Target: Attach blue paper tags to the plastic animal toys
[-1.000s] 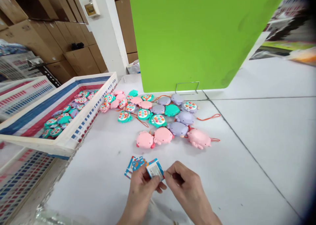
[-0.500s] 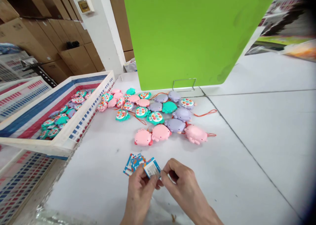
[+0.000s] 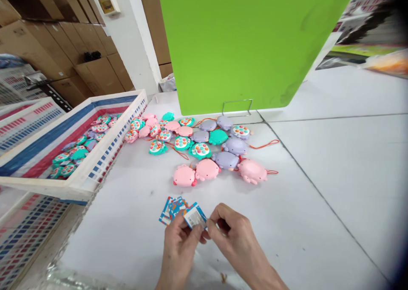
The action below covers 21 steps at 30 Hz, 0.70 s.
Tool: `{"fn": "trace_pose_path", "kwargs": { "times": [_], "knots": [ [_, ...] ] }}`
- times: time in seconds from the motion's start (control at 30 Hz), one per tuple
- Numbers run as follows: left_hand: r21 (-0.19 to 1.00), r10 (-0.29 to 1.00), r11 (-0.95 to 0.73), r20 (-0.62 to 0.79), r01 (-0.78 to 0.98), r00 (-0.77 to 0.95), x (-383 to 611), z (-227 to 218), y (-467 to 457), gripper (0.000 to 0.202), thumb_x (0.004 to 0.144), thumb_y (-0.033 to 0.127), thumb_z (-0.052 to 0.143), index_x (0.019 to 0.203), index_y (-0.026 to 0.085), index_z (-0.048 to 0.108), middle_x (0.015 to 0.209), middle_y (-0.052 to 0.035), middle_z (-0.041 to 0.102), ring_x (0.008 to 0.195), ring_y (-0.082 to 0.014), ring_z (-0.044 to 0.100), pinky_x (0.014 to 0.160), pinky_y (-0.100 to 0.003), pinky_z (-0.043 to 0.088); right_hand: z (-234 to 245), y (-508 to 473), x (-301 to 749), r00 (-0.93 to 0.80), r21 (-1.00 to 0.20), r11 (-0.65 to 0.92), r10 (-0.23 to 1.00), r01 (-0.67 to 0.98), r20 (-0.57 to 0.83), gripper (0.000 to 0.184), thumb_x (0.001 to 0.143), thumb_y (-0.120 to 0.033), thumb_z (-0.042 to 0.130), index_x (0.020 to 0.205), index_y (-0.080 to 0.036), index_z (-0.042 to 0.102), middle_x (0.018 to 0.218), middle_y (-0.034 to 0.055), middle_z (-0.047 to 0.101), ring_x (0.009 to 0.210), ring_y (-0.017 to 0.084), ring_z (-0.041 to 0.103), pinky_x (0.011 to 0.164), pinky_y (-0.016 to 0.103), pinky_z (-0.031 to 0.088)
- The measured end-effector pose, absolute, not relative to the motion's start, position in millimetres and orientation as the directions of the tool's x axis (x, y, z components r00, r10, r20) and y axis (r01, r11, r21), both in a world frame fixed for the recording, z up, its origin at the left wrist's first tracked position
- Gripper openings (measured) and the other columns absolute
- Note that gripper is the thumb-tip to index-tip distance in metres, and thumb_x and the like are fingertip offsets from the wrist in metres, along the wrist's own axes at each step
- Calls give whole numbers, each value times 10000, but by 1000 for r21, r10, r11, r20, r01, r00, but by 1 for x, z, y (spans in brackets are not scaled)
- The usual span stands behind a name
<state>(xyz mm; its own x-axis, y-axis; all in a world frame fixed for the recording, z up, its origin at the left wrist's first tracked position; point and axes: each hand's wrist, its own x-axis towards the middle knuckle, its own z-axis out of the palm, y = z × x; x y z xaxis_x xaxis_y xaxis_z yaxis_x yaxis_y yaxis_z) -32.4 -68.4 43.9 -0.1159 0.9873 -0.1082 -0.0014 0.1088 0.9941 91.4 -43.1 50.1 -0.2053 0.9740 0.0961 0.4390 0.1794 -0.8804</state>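
Note:
Between thumb and fingers, my left hand (image 3: 181,243) grips a small blue-and-white printed card (image 3: 194,216). My right hand (image 3: 234,232) is closed in a pinch at the card's right corner; its fingertips partly hide that edge. Just beyond the left fingers, a loose pile of similar cards (image 3: 174,208) lies on the white table (image 3: 134,239). Farther out are several animal-shaped toys with cord loops. A pink one (image 3: 185,176) is among the nearest, with a purple one (image 3: 225,161) and a green one with coloured dots (image 3: 200,151) behind.
A white plastic basket (image 3: 73,187) with a striped lining holds more toys at the left. A large green board (image 3: 255,48) stands upright at the back, with a wire stand (image 3: 237,107) at its foot. Cardboard boxes (image 3: 98,75) are stacked behind.
Both hands stay in nearly the same place, with the card tilted very slightly. The toys and the card pile have not moved.

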Motion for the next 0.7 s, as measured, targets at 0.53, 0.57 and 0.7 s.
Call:
{"fn": "trace_pose_path", "kwargs": {
  "times": [0.53,0.57,0.7],
  "knots": [
    [970,973,229,-229,-83,10,-51,38,-71,287,714,424,562,792,161,645,714,-36,606,674,-156,525,645,-242,422,35,-49,108,-378,-985,-24,922,173,-89,216,804,-324,423,641,-184,399,552,-61,334,493,75,276,460,216,233],
    [966,969,247,-248,-71,5,-48,39,-68,247,677,388,593,732,150,630,661,-20,579,623,-137,498,601,-223,404,32,-50,108,-389,-983,-17,917,181,-88,213,802,-316,426,637,-183,401,543,-64,318,493,75,273,463,217,230],
    [975,973,185,-199,121,116,-35,43,-63,151,651,271,521,580,137,531,527,23,436,524,-100,390,513,-198,322,28,-49,113,-420,-973,-8,901,229,-106,246,789,-385,458,665,-172,462,542,-61,360,463,67,271,449,217,225]
  ]
}}
